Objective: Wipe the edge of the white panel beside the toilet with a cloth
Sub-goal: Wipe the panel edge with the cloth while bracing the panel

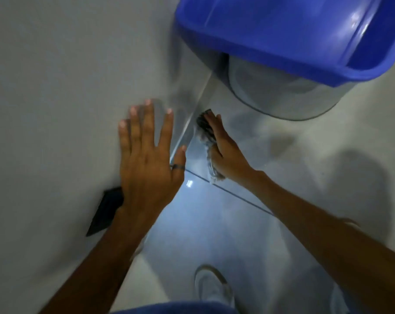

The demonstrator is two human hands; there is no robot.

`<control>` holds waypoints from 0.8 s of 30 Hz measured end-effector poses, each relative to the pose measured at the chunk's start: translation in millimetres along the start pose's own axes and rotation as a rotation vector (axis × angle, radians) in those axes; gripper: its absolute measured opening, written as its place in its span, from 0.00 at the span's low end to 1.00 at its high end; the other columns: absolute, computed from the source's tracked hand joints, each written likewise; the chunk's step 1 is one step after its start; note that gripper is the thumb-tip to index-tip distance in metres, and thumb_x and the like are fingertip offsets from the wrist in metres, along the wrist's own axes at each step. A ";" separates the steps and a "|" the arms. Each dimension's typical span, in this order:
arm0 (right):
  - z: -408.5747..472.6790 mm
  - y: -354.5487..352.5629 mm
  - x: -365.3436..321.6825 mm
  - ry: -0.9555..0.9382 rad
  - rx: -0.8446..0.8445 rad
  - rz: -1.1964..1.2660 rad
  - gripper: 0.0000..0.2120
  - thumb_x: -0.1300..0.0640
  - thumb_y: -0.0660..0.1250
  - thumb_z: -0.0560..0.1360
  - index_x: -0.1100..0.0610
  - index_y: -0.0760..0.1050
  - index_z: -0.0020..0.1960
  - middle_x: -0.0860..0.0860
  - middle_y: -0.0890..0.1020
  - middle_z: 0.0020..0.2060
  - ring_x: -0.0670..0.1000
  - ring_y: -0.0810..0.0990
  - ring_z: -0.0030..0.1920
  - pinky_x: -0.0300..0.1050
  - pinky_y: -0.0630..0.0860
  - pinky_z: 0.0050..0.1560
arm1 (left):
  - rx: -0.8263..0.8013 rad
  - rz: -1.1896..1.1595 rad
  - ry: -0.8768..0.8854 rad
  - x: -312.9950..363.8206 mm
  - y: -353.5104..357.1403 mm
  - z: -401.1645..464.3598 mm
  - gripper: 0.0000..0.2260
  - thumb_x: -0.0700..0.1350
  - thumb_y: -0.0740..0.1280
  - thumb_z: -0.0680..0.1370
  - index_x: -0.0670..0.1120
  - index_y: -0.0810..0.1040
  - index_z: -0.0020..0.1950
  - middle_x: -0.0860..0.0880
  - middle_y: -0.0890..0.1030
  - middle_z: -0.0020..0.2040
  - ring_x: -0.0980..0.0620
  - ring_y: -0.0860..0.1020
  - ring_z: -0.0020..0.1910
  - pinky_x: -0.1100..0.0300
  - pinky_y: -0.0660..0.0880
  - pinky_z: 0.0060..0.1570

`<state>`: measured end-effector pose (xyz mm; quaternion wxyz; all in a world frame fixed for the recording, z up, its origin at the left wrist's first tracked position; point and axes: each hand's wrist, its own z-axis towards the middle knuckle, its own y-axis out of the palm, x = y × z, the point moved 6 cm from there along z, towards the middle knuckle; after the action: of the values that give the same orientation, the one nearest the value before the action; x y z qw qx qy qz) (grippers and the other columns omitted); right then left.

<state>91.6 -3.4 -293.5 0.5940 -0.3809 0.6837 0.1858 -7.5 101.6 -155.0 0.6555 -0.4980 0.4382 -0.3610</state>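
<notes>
The white panel (63,91) fills the left half of the head view, and its lower edge (187,123) meets the floor near the middle. My left hand (149,164) lies flat on the panel with fingers spread and a ring on the thumb. My right hand (223,150) presses a grey cloth (206,132) against the floor right beside the panel's lower edge. The toilet's white base (282,96) stands just beyond the cloth, to the upper right.
A blue plastic tub (293,30) sits on top of the toilet, overhanging it. A dark flat object (106,209) sticks out on the panel under my left wrist. The glossy grey tiled floor (214,223) reflects light. My white shoe (212,286) is at the bottom.
</notes>
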 end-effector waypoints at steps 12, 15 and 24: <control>125.9 -12.7 85.0 0.091 0.399 0.469 0.24 0.67 0.57 0.83 0.60 0.63 0.79 0.59 0.73 0.75 0.57 0.72 0.76 0.55 0.68 0.79 | -0.022 0.379 0.243 4.0 60.9 39.0 0.31 0.57 0.53 0.89 0.44 0.59 0.89 0.40 0.47 0.90 0.36 0.44 0.88 0.44 0.26 0.80; 146.2 -9.6 82.4 0.054 0.407 0.461 0.24 0.61 0.58 0.86 0.60 0.60 0.81 0.60 0.71 0.78 0.60 0.71 0.77 0.59 0.69 0.77 | -0.004 0.406 0.213 -0.5 42.6 37.7 0.31 0.58 0.56 0.88 0.46 0.62 0.88 0.42 0.50 0.90 0.37 0.44 0.88 0.38 0.36 0.82; 119.3 75.1 66.3 0.020 0.696 0.326 0.29 0.52 0.53 0.85 0.68 0.56 0.81 0.65 0.59 0.82 0.64 0.57 0.84 0.64 0.59 0.82 | -0.033 0.503 0.182 -31.7 16.9 -23.1 0.31 0.58 0.55 0.87 0.50 0.59 0.90 0.44 0.48 0.90 0.36 0.46 0.88 0.43 0.27 0.80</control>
<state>115.7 109.1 -398.5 0.6437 -0.0446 0.7634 0.0307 -39.7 126.8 -167.3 0.6742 -0.3494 0.6113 -0.2228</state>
